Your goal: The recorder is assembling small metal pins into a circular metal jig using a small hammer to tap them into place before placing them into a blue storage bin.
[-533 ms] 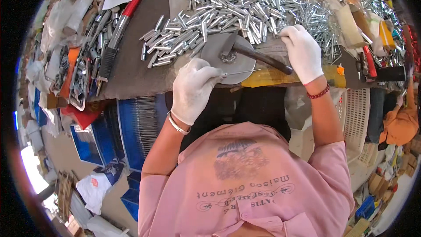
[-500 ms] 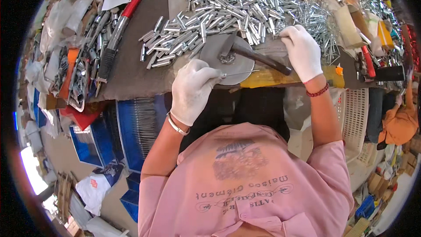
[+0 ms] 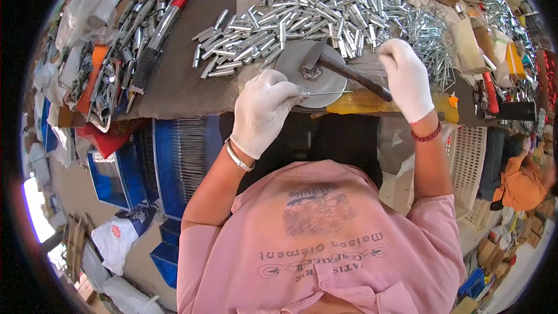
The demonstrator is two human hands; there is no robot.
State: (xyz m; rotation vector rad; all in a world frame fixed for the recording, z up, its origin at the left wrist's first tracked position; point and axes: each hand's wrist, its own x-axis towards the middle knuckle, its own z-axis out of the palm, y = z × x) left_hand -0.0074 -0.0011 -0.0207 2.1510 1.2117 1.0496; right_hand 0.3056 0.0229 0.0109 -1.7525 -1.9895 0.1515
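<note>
My left hand [image 3: 264, 110], in a white glove, pinches a thin metal pin [image 3: 331, 92] that points right, over the front of a round grey metal disc [image 3: 318, 100]. My right hand [image 3: 406, 81], also gloved, is raised at the right with its fingers curled together; whatever they may hold is hidden. Between the hands lies a hammer [image 3: 360, 79], its head on the disc and its dark handle slanting toward my right hand. Beyond the disc spreads a heap of short silvery metal tubes [image 3: 325, 14]. Thin metal pins [image 3: 433, 43] are piled behind my right hand.
Wrenches and other hand tools [image 3: 154, 43] crowd the bench's left side. Yellow tape [image 3: 360, 103] covers part of the front edge. Blue bins [image 3: 171, 166] stand below left, a white plastic basket [image 3: 468, 157] below right. Another person in orange [image 3: 520, 183] is at the far right.
My right hand has lifted slightly off the edge of the pin pile and its fingers have curled in more. The left hand keeps its pinch on the pin. The whole view has shifted a little.
</note>
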